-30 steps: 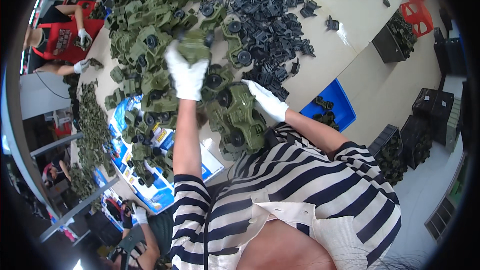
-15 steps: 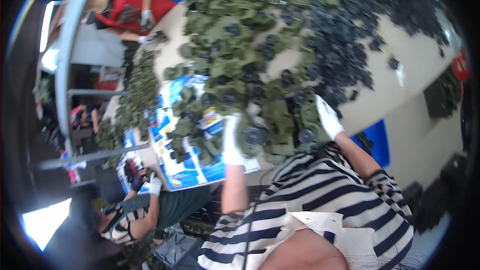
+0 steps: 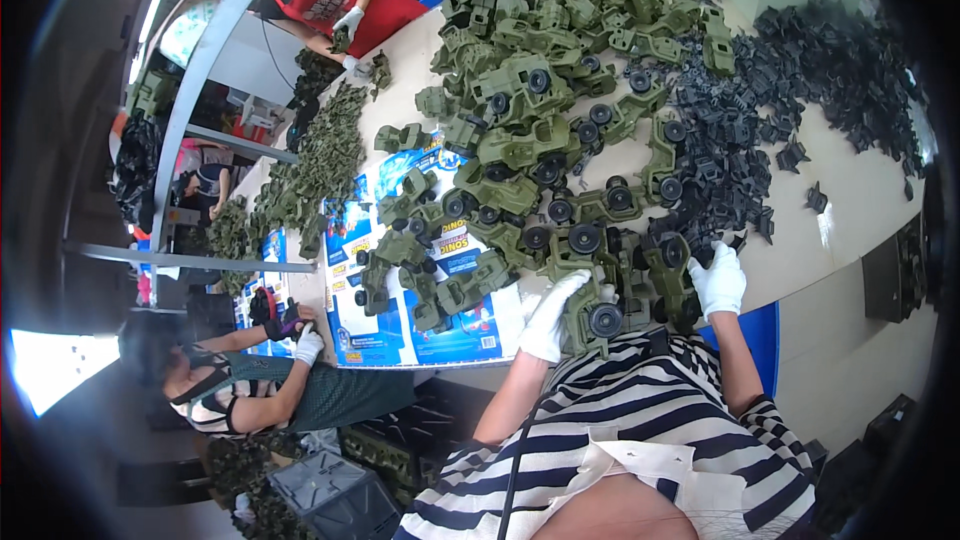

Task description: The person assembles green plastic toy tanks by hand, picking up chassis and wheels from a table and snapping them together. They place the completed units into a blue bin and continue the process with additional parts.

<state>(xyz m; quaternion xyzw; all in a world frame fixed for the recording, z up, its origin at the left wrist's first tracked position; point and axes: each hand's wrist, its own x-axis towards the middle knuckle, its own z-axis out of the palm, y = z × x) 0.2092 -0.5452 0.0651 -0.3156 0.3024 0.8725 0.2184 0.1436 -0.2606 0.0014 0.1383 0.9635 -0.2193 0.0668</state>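
My left hand (image 3: pixel 548 322), in a white glove, rests its stretched fingers along the left side of an olive-green toy military vehicle (image 3: pixel 585 300) with black wheels, close to my body at the table edge. My right hand (image 3: pixel 718 282), also gloved in white, has its fingers apart and bent down at the near edge of a heap of small dark grey plastic parts (image 3: pixel 715 175). Just left of that hand stands another green toy vehicle (image 3: pixel 672 275). Whether a small part lies under my right fingertips is hidden. More green toy vehicles (image 3: pixel 525 145) are heaped ahead of both hands.
Printed blue cardboard (image 3: pixel 400 335) lies under vehicles on the left. Beyond it is a row of small green parts (image 3: pixel 325 155). A co-worker in a red apron (image 3: pixel 335 5) stands far left; another person (image 3: pixel 240 375) works nearer. A blue bin (image 3: pixel 765 340) sits below the table's right edge.
The whole view has shifted, so the table things appear farther right and lower. My right hand has gone from straight, pointing fingers to bent ones at the dark parts. My left stays beside a wheeled vehicle.
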